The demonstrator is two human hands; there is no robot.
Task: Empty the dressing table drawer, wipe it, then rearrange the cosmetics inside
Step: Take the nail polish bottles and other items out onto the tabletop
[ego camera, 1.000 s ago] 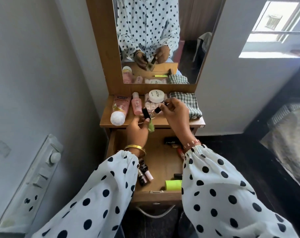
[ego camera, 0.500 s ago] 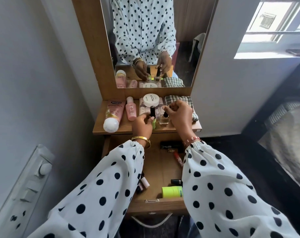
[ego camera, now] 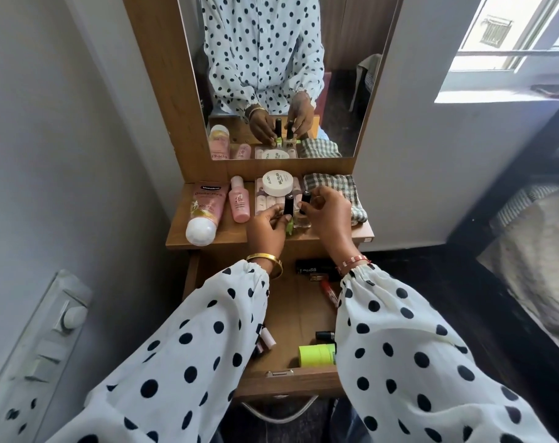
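My left hand pinches a green nail polish bottle with a black cap, standing on the dressing table top. Beside it my right hand pinches the black cap of a clear nail polish bottle, also upright on the top. Below, the wooden drawer is pulled open. It holds a black box, a red tube, a lime green tube, a small black cap and a pink-tipped stick partly under my left sleeve.
On the top lie a pink Vaseline tube, a small pink bottle, a nail set with a white round jar on it, and a folded checked cloth. A mirror stands behind. A switch panel is on the left wall.
Both hands brought the two nail polish bottles down from the air and set them upright side by side on the table top. The camera tilted slightly.
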